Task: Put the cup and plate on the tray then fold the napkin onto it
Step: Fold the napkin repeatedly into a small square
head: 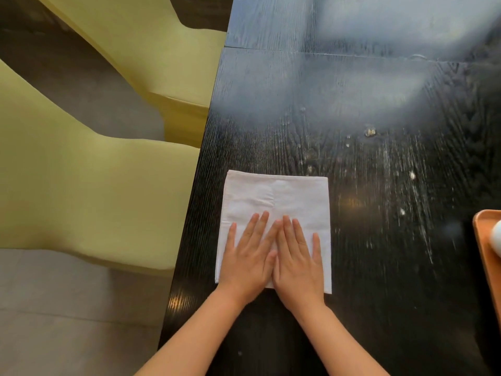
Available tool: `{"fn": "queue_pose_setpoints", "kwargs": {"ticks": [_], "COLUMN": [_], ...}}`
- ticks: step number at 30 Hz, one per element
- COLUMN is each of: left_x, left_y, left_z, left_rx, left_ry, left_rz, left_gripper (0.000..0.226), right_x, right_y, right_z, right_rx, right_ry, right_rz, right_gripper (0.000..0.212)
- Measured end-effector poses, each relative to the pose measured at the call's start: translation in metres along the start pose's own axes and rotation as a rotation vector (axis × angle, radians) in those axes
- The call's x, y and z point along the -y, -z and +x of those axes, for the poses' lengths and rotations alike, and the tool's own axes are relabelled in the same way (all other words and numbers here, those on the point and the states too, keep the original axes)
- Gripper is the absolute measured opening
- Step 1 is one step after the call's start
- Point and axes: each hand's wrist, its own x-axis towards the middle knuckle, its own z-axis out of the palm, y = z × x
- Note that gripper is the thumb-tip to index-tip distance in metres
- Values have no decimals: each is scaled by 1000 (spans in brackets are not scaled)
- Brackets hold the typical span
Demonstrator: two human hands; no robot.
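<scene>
Now both palms flat, fingers spread, left hand (248, 257) and right hand (296, 260) pressing white napkin (273, 196) on black table (379, 185), tray (485, 240) at 3 o'clock

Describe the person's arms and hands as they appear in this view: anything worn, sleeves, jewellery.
Both forearms are bare up to the bottom edge of the picture; no sleeves show. The left hand and the right hand wear no gloves, and no rings, watch or bracelets are visible. The fingernails look short and unpainted, though the picture is slightly soft.
</scene>
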Motion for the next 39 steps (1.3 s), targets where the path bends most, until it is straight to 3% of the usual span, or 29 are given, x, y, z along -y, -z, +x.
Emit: {"fn": "queue_pose_setpoints", "kwargs": {"ticks": [12, 16, 18, 21, 23, 25, 28, 33, 36, 39], "left_x": [49, 56, 59, 55, 50, 46, 45, 40, 39, 36], "left_y": [15, 21, 26, 32, 33, 36, 39, 42, 42, 42], "left_z": [-31, -46, -51, -50, -48, -47, -48, -53, -56, -64], "left_rx": [105, 116, 48, -133, -205, -184, -168, -180, -172, -146], "left_ry": [-16, -136, -198, -361, -473, -514, -485, -257, -120, -125], "left_rz": [150, 216, 188, 147, 99, 78, 111, -75, -231, -267], "left_gripper": [71, 93, 82, 43, 15, 6, 17, 14, 17, 23], "right_x": [-68, -82, -92, -104, -107, -107, -107, -103, -95, -98], "right_y": [4, 6, 5, 8, 12, 17, 25, 28, 25, 23], "right_z": [-16, -33, -46, -52, -50, -44, -37, -40, -45, -49], "right_rx": [50, 59, 74, -6, -138, -269, -327, -208, -297, -406], "right_ry": [-89, 68, 174, 292, 399, 507, 606, 519, 455, 450], "right_rz": [-53, -118, -141, -151, -168, -146, -105, -69, -20, 38], "right_gripper": [65, 72, 74, 68, 52, 33, 24, 40, 27, 13]}}
